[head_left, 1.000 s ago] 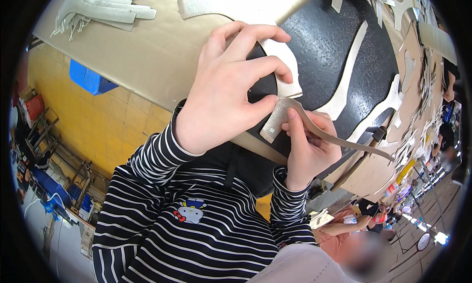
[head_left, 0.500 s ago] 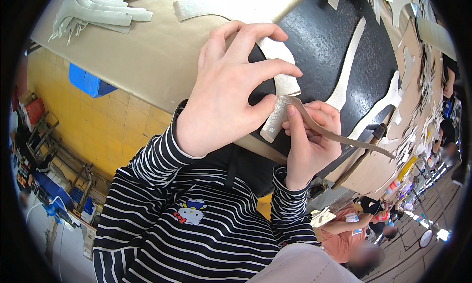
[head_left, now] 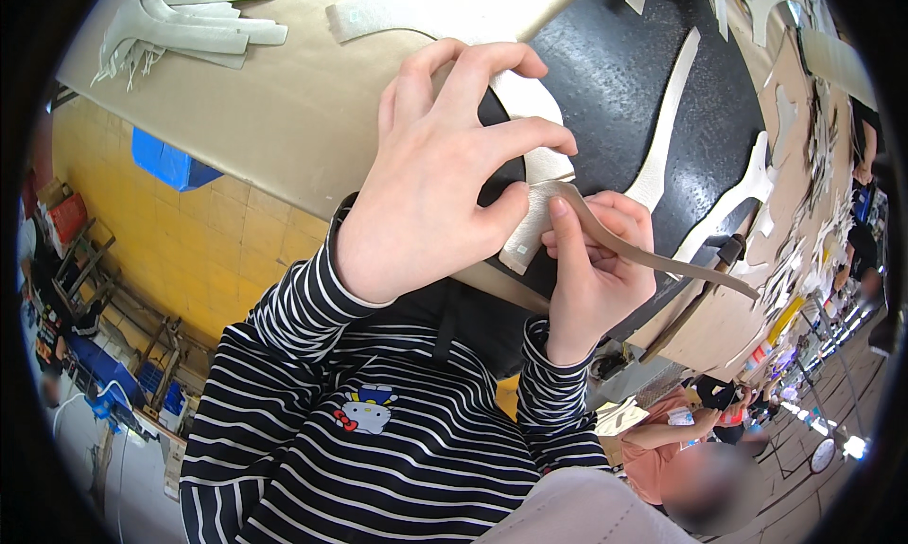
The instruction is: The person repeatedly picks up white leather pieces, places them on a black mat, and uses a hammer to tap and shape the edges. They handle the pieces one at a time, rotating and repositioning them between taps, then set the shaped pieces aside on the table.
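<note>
My left hand point(head_left: 445, 161) hovers over the worktop with its fingers spread and curved; its thumb tip lies at the edge of a cream leather-like piece point(head_left: 523, 246). Beyond the thumb, another part of cream material point(head_left: 547, 166) lies under the fingers, with an edge where the two meet. My right hand point(head_left: 602, 270) is closed, thumb against fingers, on a narrow taupe strip point(head_left: 700, 272). This strip runs from the cream piece over the right fingers, its free end reaching out to the right. What the curled right fingers touch underneath is hidden.
A black slab point(head_left: 615, 80) lies under the work, bearing a slim cream piece point(head_left: 668, 118) and a forked one point(head_left: 733, 199). Cut pieces point(head_left: 189, 28) are stacked far left. A dark-tipped tool point(head_left: 695, 303) and scraps are at right. A person in pink point(head_left: 653, 449) is nearby.
Both hands keep nearly the same pose on the cream piece and strip. The whole scene has shifted very slightly in view, and the person in pink at lower right has moved a little.
</note>
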Motion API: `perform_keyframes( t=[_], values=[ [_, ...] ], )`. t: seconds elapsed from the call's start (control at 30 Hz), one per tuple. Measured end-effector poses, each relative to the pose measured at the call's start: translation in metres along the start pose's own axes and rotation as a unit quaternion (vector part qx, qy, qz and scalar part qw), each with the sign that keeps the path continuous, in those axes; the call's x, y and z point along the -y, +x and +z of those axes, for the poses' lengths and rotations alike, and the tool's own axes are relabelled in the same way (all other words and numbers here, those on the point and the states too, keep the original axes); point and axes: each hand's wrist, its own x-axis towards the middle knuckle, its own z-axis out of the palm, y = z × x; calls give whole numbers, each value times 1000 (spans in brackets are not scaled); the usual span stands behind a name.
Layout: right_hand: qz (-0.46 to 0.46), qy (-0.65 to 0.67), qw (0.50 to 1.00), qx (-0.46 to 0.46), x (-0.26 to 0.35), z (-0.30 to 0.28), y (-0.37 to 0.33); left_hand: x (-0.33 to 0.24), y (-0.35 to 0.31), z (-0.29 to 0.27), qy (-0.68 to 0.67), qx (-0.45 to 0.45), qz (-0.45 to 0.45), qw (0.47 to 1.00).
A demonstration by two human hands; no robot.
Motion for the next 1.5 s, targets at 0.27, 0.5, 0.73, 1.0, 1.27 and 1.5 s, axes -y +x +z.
perform_keyframes(
  t=[0.27,0.5,0.73,1.0,1.27,1.5],
  values=[
    [-14,-10,1000,-11,-2,2,0,5,0,1,-3,2,14,1000],
    [-4,1,1000,-6,-2,1,1,3,0,3,2,-13,5,1000],
    [-5,-16,1000,-7,-1,3,0,-2,2,7,-5,-38,-11,999],
    [-40,-41,998,5,-3,1,2,-3,3,6,7,-34,-14,999],
    [-5,-20,1000,-9,0,2,2,-4,3,4,11,-25,-16,1000],
    [13,-6,1000,-20,1,4,2,-5,3,4,1,-21,-19,1000]
  ],
)
